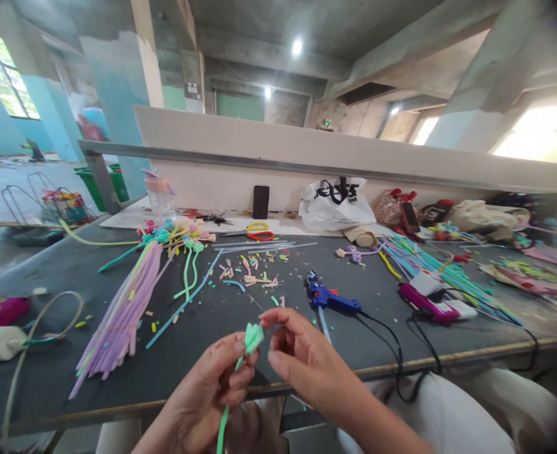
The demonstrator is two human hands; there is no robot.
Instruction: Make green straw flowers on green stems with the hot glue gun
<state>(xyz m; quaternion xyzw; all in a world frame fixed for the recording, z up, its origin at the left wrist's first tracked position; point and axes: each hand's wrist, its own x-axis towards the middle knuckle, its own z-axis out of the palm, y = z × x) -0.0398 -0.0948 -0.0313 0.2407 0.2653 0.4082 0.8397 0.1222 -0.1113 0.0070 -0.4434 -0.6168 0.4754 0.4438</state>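
My left hand (212, 391) pinches the green stem (252, 337) just below its curled head, over the near edge of the tabletop (165, 366). My right hand (302, 359) pinches the head. A blue glue gun (331, 299) lies just behind, and purple stems (127, 309) lie toward the left edge.

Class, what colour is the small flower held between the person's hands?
Light green: the flower and its stem match. Head view shows it best.

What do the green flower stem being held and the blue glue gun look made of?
Green flower stem: soft, matte, probably foam or fuzzy wire; its head looks crumpled above the left hand. Blue glue gun: hard plastic, slightly glossy, judging by its moulded body and sheen.
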